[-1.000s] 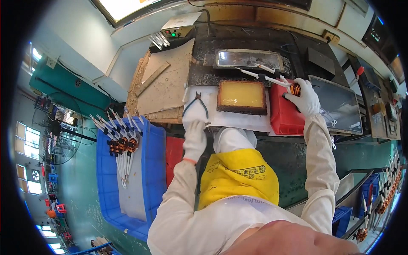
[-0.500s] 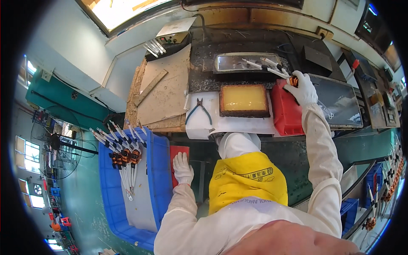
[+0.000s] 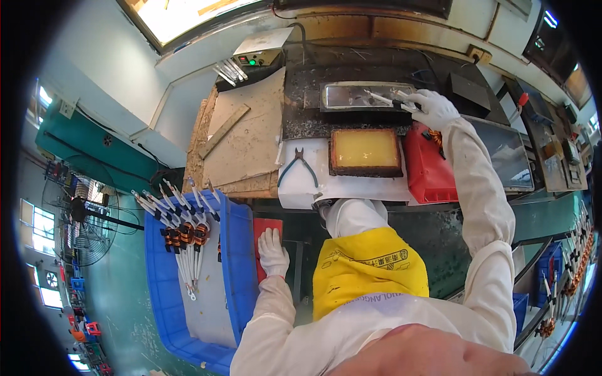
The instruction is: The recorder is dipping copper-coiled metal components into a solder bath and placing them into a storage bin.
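The right hand (image 3: pixel 434 108), gloved in white, was stretched out toward one o'clock over the shallow metal tray (image 3: pixel 367 97) at the back of the bench, its fingers closed around a wire-wound coil part (image 3: pixel 394 100) whose pale sleeved leads reached out over the tray toward nine o'clock. The tray held a dull grey pool that mirrored the light. Just in front of it, at twelve o'clock, sat a rectangular dish (image 3: pixel 365 151) with a dark crusted rim, filled level with a yellow substance. Touching the dish's right side stood a red plastic bin (image 3: pixel 426 169), and a small orange coil showed at its upper edge beside the right wrist; what else lay in the bin could not be told. A pair of blue-handled pliers (image 3: pixel 297 164) lay on the white sheet left of the dish, beside a scarred sheet of cardboard (image 3: pixel 244 141). The left hand (image 3: pixel 273 252), also gloved, rested low at nine o'clock with its fingers loosely curled on a small red tray (image 3: pixel 266 225), gripping nothing that could be seen. Just beside it, further toward nine o'clock, a large blue crate (image 3: pixel 235 276) stood on the floor, lined with a grey sheet and holding a row of orange copper-wound coils (image 3: pixel 185 235) with long white-sleeved leads fanning toward eleven o'clock.
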### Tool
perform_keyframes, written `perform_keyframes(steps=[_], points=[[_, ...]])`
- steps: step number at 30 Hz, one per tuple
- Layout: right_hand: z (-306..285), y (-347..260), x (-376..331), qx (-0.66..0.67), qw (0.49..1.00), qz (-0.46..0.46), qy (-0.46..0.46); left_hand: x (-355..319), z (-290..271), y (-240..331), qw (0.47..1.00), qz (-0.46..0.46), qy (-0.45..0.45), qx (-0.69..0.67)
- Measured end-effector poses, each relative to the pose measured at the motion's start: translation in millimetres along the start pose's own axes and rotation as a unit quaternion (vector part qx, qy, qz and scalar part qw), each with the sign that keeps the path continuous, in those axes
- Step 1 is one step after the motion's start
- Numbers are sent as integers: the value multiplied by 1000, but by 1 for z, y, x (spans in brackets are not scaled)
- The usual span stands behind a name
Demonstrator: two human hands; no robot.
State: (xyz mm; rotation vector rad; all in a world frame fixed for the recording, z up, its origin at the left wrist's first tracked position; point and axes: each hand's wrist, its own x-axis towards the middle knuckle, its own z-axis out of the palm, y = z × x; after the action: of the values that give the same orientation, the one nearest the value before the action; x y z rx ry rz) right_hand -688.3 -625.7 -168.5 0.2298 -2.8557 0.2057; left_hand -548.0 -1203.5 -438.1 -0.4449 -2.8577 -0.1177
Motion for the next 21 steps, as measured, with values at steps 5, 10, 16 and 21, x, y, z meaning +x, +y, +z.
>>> perform_keyframes(steps=[5,10,16,21], points=[[13,5,3,16,999,45,-23,2,-3,1,1000,-2,-11,-3],[11,6,6,8,993,66,-99,3,-4,3,1000,-14,-16,-16],[15,5,3,20,995,71,-65,3,-2,3,1000,-8,-15,7],[20,11,5,19,994,70,-79,3,-4,4,1000,-16,-22,0]])
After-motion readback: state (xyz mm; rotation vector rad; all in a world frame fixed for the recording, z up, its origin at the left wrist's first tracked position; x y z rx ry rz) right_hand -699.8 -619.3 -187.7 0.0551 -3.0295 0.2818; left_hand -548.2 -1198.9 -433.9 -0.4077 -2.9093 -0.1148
